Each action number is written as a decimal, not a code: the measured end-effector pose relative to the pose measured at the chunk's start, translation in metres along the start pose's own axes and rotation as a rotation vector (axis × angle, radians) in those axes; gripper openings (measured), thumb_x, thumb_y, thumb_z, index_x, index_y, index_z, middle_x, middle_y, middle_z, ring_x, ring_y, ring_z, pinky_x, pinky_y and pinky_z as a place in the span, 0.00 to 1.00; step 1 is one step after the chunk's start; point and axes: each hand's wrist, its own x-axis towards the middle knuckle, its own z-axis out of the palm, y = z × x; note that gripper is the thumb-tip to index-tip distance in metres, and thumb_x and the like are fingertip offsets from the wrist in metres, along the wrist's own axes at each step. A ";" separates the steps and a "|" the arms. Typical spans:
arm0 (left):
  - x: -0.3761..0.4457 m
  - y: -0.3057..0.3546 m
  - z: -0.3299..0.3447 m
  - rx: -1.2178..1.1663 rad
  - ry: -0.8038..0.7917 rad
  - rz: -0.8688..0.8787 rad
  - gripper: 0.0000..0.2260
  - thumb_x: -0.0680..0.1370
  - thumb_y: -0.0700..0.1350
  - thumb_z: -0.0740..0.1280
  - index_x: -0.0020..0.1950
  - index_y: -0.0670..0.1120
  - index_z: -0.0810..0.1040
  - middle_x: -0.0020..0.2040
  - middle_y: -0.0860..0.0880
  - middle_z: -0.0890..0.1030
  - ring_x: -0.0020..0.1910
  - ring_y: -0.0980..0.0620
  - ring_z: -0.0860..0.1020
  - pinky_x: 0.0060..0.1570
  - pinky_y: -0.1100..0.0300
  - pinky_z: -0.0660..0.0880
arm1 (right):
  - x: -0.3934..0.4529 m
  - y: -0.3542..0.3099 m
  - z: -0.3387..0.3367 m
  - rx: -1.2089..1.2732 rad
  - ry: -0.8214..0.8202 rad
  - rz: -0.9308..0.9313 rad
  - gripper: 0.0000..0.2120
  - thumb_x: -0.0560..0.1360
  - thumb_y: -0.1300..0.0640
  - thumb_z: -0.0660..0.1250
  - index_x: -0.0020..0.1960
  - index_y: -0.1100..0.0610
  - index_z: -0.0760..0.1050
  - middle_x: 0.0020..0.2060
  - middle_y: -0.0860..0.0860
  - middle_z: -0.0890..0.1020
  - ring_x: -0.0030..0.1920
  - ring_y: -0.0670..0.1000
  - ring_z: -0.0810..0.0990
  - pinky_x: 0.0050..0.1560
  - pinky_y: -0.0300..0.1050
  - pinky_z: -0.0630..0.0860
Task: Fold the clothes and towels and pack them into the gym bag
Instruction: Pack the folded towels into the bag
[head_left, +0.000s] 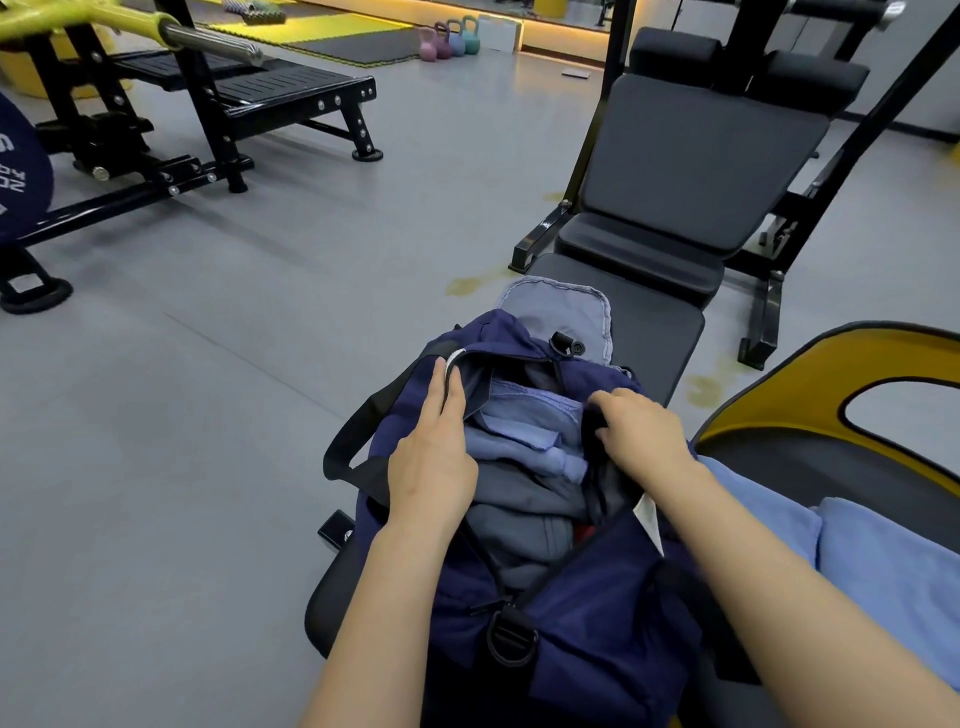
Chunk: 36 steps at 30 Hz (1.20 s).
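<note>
Left hand (434, 457) is lying flat, fingers straight, pressing the bag's (587, 618) left rim; right hand (641, 428) is curling over the right rim, gripping it. The bag is sitting on the bench's (654, 332) near end, folded clothes (524, 467) showing inside. Packing seems underway; the towel (883, 561) at the right edge probably wants folding next.

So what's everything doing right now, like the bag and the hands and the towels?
gym bag: open, on the bench
folded clothes: packed inside the bag
left hand: flat on the bag's left edge
right hand: gripping the bag's right edge
blue towel: outside, beside the bag
</note>
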 end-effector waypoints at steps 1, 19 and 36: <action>-0.001 0.001 0.000 0.004 -0.004 0.008 0.38 0.73 0.29 0.54 0.78 0.51 0.44 0.77 0.61 0.38 0.50 0.48 0.76 0.38 0.60 0.65 | 0.000 0.002 0.000 0.020 0.036 0.046 0.15 0.76 0.63 0.60 0.62 0.54 0.73 0.57 0.55 0.76 0.56 0.60 0.76 0.46 0.49 0.73; 0.002 -0.005 -0.003 -0.018 0.062 -0.014 0.39 0.73 0.28 0.55 0.78 0.52 0.44 0.77 0.61 0.39 0.35 0.50 0.70 0.27 0.66 0.61 | -0.008 -0.020 -0.007 -0.005 0.459 -0.324 0.06 0.61 0.66 0.66 0.37 0.59 0.77 0.37 0.55 0.76 0.37 0.58 0.74 0.39 0.49 0.66; 0.001 -0.002 -0.007 -0.012 0.059 -0.034 0.39 0.73 0.29 0.55 0.78 0.53 0.43 0.77 0.61 0.39 0.32 0.50 0.68 0.30 0.61 0.63 | 0.021 -0.048 0.020 -0.220 0.032 -0.340 0.19 0.68 0.50 0.74 0.54 0.61 0.80 0.57 0.62 0.79 0.59 0.61 0.77 0.60 0.50 0.73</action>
